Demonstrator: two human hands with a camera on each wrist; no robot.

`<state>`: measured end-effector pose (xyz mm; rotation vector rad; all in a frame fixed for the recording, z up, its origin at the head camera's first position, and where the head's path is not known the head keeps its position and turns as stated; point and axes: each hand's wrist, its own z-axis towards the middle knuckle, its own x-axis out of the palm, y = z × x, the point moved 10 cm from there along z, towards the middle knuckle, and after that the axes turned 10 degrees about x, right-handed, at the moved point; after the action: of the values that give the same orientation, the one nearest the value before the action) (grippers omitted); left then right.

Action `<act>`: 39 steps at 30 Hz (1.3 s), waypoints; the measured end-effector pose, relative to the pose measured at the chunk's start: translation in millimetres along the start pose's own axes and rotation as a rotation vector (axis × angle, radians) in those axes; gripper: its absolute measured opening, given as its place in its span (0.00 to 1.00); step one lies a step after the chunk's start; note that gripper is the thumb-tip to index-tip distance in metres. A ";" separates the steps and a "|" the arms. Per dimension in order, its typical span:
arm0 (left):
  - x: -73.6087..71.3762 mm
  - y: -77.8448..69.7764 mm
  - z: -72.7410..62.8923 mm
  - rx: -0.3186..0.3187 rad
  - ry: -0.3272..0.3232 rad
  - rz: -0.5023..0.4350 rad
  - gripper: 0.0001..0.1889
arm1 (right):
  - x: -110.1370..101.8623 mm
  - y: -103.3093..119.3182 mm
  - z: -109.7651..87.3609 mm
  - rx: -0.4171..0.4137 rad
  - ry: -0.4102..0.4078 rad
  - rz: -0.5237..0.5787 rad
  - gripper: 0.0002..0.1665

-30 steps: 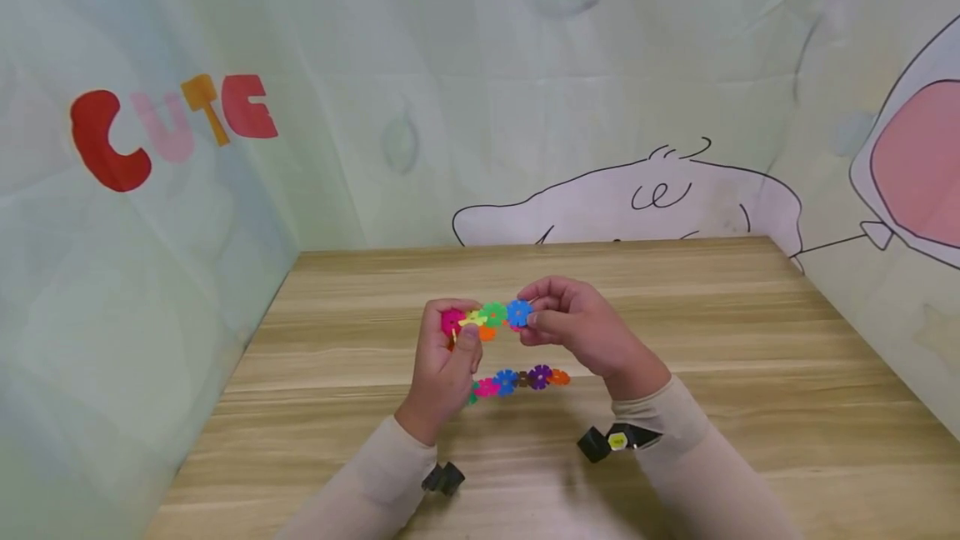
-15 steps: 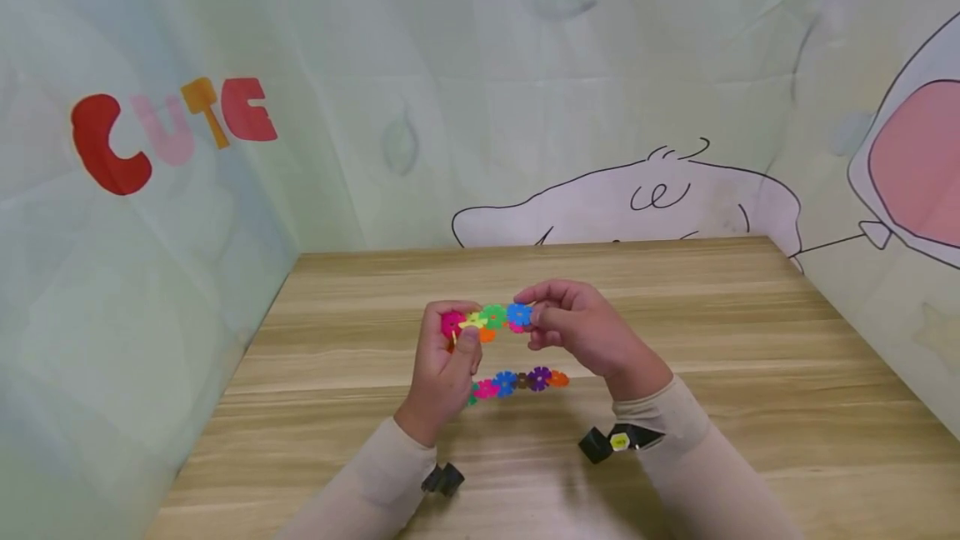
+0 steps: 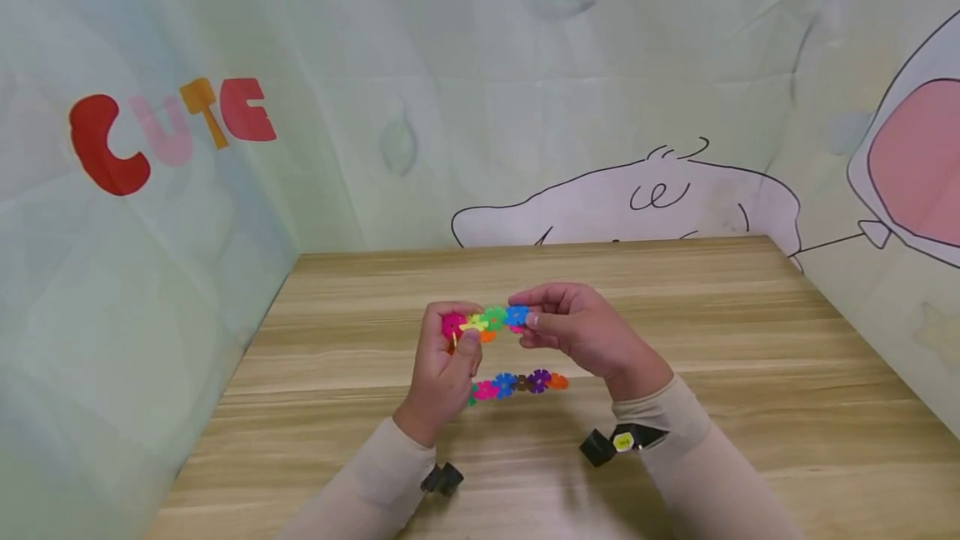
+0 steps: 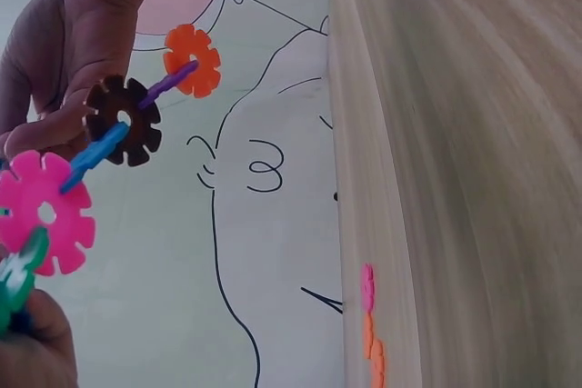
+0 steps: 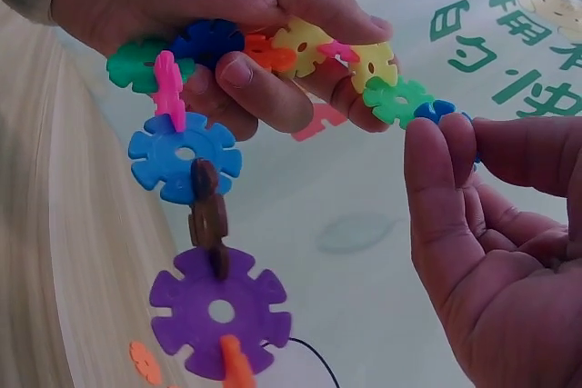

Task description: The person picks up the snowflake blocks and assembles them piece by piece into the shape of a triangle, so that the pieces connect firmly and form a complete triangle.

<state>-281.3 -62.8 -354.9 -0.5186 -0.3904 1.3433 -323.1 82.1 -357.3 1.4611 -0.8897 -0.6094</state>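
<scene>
A chain of colourful flower-shaped plastic interlocking discs passes through my left hand (image 3: 446, 373), whose curled fingers and thumb grip it. Beyond that grip, a yellow disc (image 5: 371, 65), a green disc (image 3: 493, 318) and, at the end, a blue disc (image 3: 517, 317) stretch to the right. My right hand (image 3: 600, 336) pinches this blue disc between thumb and fingers, which partly cover it. The chain's other end hangs from the left hand. It includes a pink disc (image 4: 45, 211), a brown disc (image 4: 123, 120), a purple disc (image 5: 221, 311) and an orange disc (image 4: 192, 61) at the tip.
Loose discs lie on the wooden table (image 3: 360, 407) beyond the hands, among them an orange disc (image 5: 145, 363) and a pink disc (image 4: 367, 288). Printed cloth walls (image 3: 360, 90) enclose the table at the back and both sides.
The right hand's fingertips have shifted slightly left over the blue disc, which has tilted a little. The left hand and the hanging chain stay almost where they were.
</scene>
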 end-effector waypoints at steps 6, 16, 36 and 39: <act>-1.3 -2.7 0.7 0.016 -0.006 -0.014 0.14 | 5.3 -2.7 2.0 -0.022 0.074 0.083 0.16; -4.1 -7.6 1.6 0.044 0.019 0.017 0.12 | 7.2 -3.7 1.2 -0.006 0.058 0.065 0.17; -4.0 -6.4 1.5 0.037 0.063 0.070 0.11 | 8.9 -4.2 1.5 -0.002 0.056 -0.011 0.21; -3.5 -3.9 1.7 0.030 0.057 0.062 0.12 | 6.8 -4.2 3.2 0.001 0.043 -0.022 0.21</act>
<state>-279.7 -66.6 -351.2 -0.5464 -0.3087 1.3894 -321.2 74.5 -360.9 1.4815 -0.8416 -0.5921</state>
